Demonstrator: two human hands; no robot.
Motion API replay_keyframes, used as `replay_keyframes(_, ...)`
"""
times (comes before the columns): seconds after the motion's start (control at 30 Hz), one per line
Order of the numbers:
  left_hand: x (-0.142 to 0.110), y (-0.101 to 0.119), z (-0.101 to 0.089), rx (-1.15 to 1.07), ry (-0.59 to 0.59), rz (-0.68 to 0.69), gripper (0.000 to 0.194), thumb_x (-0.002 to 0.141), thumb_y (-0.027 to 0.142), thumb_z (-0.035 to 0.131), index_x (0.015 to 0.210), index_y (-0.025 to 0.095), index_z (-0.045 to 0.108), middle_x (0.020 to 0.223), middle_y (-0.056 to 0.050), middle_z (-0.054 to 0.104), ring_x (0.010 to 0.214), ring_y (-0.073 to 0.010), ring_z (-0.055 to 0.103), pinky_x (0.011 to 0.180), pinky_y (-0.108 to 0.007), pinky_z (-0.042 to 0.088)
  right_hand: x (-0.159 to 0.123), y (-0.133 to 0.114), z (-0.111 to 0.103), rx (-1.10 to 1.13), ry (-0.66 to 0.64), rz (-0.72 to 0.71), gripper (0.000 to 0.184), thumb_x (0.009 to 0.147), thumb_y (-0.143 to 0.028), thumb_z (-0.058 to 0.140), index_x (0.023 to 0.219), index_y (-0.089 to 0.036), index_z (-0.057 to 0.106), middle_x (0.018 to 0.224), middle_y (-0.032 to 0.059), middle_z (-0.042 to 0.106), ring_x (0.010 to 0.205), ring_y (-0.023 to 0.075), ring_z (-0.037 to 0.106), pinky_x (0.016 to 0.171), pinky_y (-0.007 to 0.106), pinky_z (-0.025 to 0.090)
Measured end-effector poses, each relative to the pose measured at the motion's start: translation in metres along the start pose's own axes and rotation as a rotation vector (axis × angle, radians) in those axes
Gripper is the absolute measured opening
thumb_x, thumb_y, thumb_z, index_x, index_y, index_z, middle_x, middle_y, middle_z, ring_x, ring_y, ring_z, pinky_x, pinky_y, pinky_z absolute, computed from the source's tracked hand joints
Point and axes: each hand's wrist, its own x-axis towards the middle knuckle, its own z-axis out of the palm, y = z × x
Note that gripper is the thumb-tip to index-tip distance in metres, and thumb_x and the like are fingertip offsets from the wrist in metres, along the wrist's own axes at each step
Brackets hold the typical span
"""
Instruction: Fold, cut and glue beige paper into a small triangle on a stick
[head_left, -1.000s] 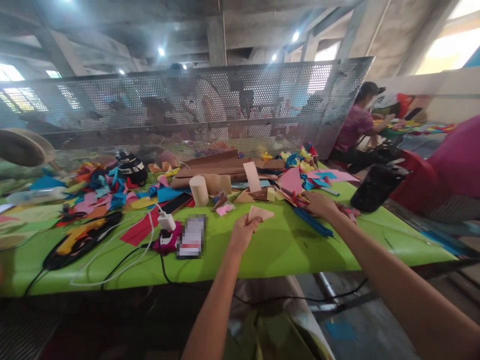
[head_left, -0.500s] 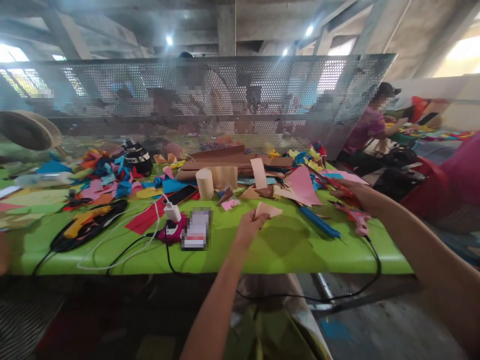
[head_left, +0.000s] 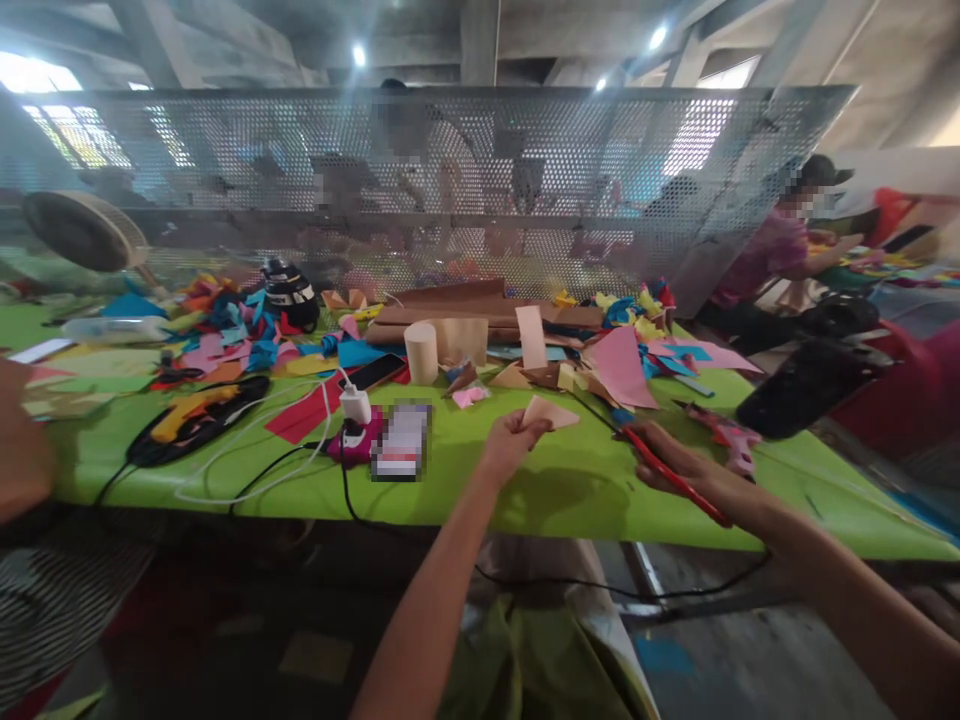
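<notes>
Left hand (head_left: 510,447) pinches a pale paper piece (head_left: 553,411) above the table (head_left: 450,497) while the right hand (head_left: 712,478) grips red-handled scissors (head_left: 679,480), apparently readying them; cutting would call for steady paper and aligned blades.

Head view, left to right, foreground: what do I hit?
fan → yellow glue gun → white plug → lit phone → left hand holding pale paper piece → right hand holding red-handled scissors

A craft workshop, with paper scraps (head_left: 217,350), glue guns (head_left: 187,410), a long green worktable (head_left: 450,490) and bare concrete beams (head_left: 478,45).
</notes>
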Motion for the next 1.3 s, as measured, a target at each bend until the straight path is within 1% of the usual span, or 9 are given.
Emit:
replay_keyframes(0.07, 0.0, 0.0, 0.0, 0.0, -0.002, -0.009, 0.047, 0.062, 0.06, 0.078, 0.072, 0.015, 0.068, 0.05, 0.008, 0.037, 0.05, -0.0068, 0.03, 0.052, -0.025, 0.019, 0.001, 0.0, 0.003, -0.04, -0.055, 0.008, 0.061, 0.084, -0.068, 0.052, 0.128, -0.026, 0.054, 0.113, 0.0092, 0.068, 0.109, 0.0346, 0.064, 0.094, 0.044, 0.052)
replay_keyframes(0.23, 0.002, -0.001, 0.001, -0.003, -0.013, -0.012, 0.047, 0.063, 0.059, 0.079, 0.069, 0.015, 0.065, 0.049, 0.008, 0.037, 0.049, -0.0067, 0.03, 0.05, -0.025, 0.02, 0.002, -0.003, 0.006, -0.085, -0.06, -0.016, 0.057, 0.085, -0.067, 0.051, 0.124, -0.025, 0.056, 0.113, 0.008, 0.067, 0.109, 0.0335, 0.063, 0.094, 0.045, 0.05)
replay_keyframes(0.33, 0.002, -0.003, 0.001, -0.004, -0.015, -0.007, 0.047, 0.063, 0.059, 0.08, 0.068, 0.015, 0.062, 0.049, 0.008, 0.039, 0.048, -0.0064, 0.03, 0.05, -0.025, 0.019, 0.002, -0.005, 0.004, -0.063, -0.081, -0.003, 0.056, 0.086, -0.065, 0.051, 0.124, -0.025, 0.055, 0.107, 0.0084, 0.067, 0.106, 0.0341, 0.063, 0.095, 0.046, 0.049)
replay_keyframes(0.5, 0.001, 0.0, 0.001, -0.017, -0.03, -0.026, 0.047, 0.063, 0.058, 0.08, 0.071, 0.015, 0.064, 0.049, 0.008, 0.038, 0.048, -0.0063, 0.028, 0.05, -0.025, 0.017, 0.001, -0.006, 0.0, -0.029, -0.109, 0.004, 0.053, 0.085, -0.065, 0.053, 0.12, -0.026, 0.055, 0.095, 0.0063, 0.066, 0.092, 0.0316, 0.064, 0.096, 0.046, 0.048)
replay_keyframes(0.67, 0.002, 0.0, 0.001, -0.04, -0.029, -0.031, 0.044, 0.062, 0.056, 0.079, 0.071, 0.015, 0.065, 0.049, 0.008, 0.038, 0.049, -0.0065, 0.028, 0.051, -0.026, 0.017, 0.001, -0.006, -0.002, 0.015, -0.113, 0.019, 0.052, 0.084, -0.064, 0.057, 0.12, -0.027, 0.058, 0.105, 0.0095, 0.069, 0.105, 0.0355, 0.063, 0.093, 0.044, 0.052)
replay_keyframes(0.83, 0.004, -0.003, 0.0, -0.073, -0.032, -0.026, 0.043, 0.061, 0.054, 0.08, 0.072, 0.014, 0.067, 0.047, 0.009, 0.037, 0.048, -0.0063, 0.027, 0.051, -0.026, 0.018, -0.001, -0.012, -0.004, 0.036, -0.092, 0.045, 0.059, 0.083, -0.069, 0.055, 0.123, -0.026, 0.06, 0.114, 0.0117, 0.07, 0.114, 0.0389, 0.061, 0.098, 0.05, 0.051)
replay_keyframes(1.03, 0.003, 0.001, 0.001, -0.087, -0.026, -0.055, 0.038, 0.064, 0.048, 0.08, 0.072, 0.012, 0.069, 0.049, 0.007, 0.041, 0.051, -0.0073, 0.032, 0.053, -0.025, 0.022, -0.004, -0.017, -0.003, 0.069, -0.09, 0.066, 0.066, 0.08, -0.073, 0.055, 0.123, -0.024, 0.063, 0.107, 0.0119, 0.071, 0.106, 0.0381, 0.066, 0.094, 0.047, 0.055)
replay_keyframes(1.13, 0.001, 0.004, 0.001, -0.069, -0.022, -0.079, 0.036, 0.066, 0.046, 0.08, 0.072, 0.012, 0.07, 0.051, 0.006, 0.041, 0.054, -0.0085, 0.036, 0.055, -0.025, 0.024, -0.006, -0.015, -0.001, 0.131, -0.102, 0.04, 0.067, 0.081, -0.075, 0.052, 0.124, -0.025, 0.062, 0.107, 0.0123, 0.071, 0.109, 0.0379, 0.064, 0.097, 0.047, 0.053)
replay_keyframes(1.3, 0.0, 0.004, 0.001, -0.01, -0.002, -0.079, 0.032, 0.068, 0.044, 0.077, 0.074, 0.013, 0.069, 0.052, 0.007, 0.04, 0.052, -0.0075, 0.031, 0.055, -0.025, 0.022, -0.007, -0.014, 0.0, 0.118, -0.103, 0.023, 0.066, 0.079, -0.077, 0.053, 0.123, -0.029, 0.062, 0.112, 0.0106, 0.071, 0.109, 0.037, 0.064, 0.095, 0.044, 0.054)
